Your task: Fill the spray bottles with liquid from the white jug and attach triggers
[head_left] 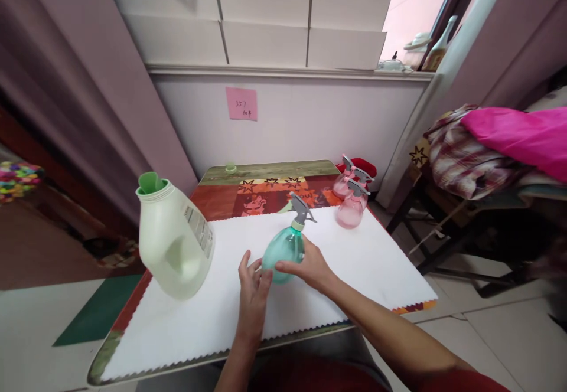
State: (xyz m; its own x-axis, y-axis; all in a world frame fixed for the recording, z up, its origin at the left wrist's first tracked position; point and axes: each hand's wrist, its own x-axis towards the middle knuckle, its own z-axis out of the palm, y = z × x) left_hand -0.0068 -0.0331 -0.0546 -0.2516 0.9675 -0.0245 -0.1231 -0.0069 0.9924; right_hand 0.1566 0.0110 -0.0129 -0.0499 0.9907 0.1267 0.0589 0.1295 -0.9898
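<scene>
A teal, see-through spray bottle [283,254] with a grey trigger head leans to the right over the white cloth, with cloudy liquid inside. Wrapped around its right side is my right hand [310,265], thumb across the front. My left hand [252,291] is at the bottle's lower left, its fingers apart; the thumb is by the bottle, and I cannot tell whether it touches. Further left stands a large pale green jug [177,244], uncapped, with a green spout in its mouth. Several pink spray bottles [349,210] with grey trigger heads are grouped at the back right.
The white cloth [190,327] with a zigzag edge covers the front of a patterned table [221,203]. A small green cap [231,168] lies at the back. White boxes [266,43] line the ledge above; clothes [478,150] are piled on furniture at right.
</scene>
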